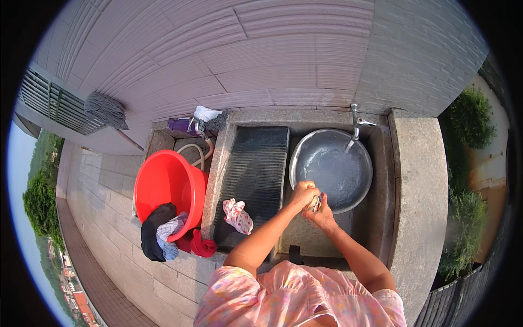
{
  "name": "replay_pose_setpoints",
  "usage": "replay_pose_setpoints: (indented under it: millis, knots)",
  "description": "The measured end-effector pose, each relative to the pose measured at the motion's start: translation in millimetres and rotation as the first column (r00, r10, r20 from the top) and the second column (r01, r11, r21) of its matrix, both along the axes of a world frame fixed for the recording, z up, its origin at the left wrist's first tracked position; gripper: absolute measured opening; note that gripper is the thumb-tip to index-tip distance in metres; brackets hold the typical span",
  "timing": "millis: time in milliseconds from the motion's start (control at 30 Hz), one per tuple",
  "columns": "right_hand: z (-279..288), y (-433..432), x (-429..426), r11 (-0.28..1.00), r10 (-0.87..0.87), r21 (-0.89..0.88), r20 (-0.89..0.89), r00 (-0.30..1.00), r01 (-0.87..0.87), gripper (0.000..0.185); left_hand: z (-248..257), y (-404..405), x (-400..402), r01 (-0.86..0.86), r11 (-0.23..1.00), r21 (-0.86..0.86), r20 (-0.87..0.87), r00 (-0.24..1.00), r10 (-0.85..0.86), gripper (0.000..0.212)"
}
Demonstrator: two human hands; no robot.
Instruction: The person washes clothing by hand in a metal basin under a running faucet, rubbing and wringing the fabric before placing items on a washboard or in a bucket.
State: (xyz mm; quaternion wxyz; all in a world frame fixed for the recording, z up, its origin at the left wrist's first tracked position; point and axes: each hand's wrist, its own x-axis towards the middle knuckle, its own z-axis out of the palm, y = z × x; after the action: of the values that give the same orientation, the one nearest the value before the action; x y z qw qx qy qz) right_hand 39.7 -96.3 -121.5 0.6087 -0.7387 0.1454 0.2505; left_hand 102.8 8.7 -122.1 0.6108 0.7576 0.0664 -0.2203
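Note:
Both my hands grip a small wet-looking cloth [314, 204] over the near rim of a metal basin [294, 163]. My left hand [305, 193] closes on its upper left part, and my right hand [322, 214] holds it from the lower right. Most of the cloth is hidden by my fingers. Water runs from a metal tap [356, 122] into the basin, which holds water with a rippled surface. Left of the basin lies a dark ribbed washboard slab [255, 175]. On its near part rests a crumpled white cloth with red spots [238, 216].
A stone sink [419, 184] surrounds basin and slab. At the left stands a red plastic tub [163, 180] with a black garment [157, 229], a light blue garment [171, 233] and a red cloth [203, 244] at its near edge. A mop [107, 110] leans against the wall behind.

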Motion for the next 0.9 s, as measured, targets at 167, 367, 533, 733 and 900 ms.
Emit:
replay_pose_setpoints:
  millis: [167,367,533,733,900]
  knots:
    - [31.1,59.7,12.1,0.997,0.068,-0.005,0.555,0.829,-0.078,0.068,25.6,86.4,-0.1,-0.350,0.933,-0.086,-0.076,0.936,0.344,0.027]
    - [13.8,117.6,0.8,0.842,0.540,-0.347,0.518,0.664,-0.414,0.057,82.8,155.7,-55.9,-0.432,0.588,0.684,0.443,0.886,0.136,0.051]
    - [-2.5,132.5,6.2,0.411,0.883,-0.770,0.202,0.424,-0.489,0.055,81.7,219.9,-147.9,-0.676,0.394,0.623,0.667,0.722,0.184,0.024]
    - [-9.9,107.6,7.3,0.766,0.638,-0.438,0.435,0.635,-0.470,0.058,82.4,238.6,-205.4,-0.502,0.015,0.865,0.450,0.788,0.421,0.040]
    - [-3.2,90.6,-0.3,0.751,0.660,-0.438,0.523,0.539,-0.494,0.051,121.1,277.6,-200.3,-0.670,-0.198,0.716,0.697,0.668,0.260,0.042]
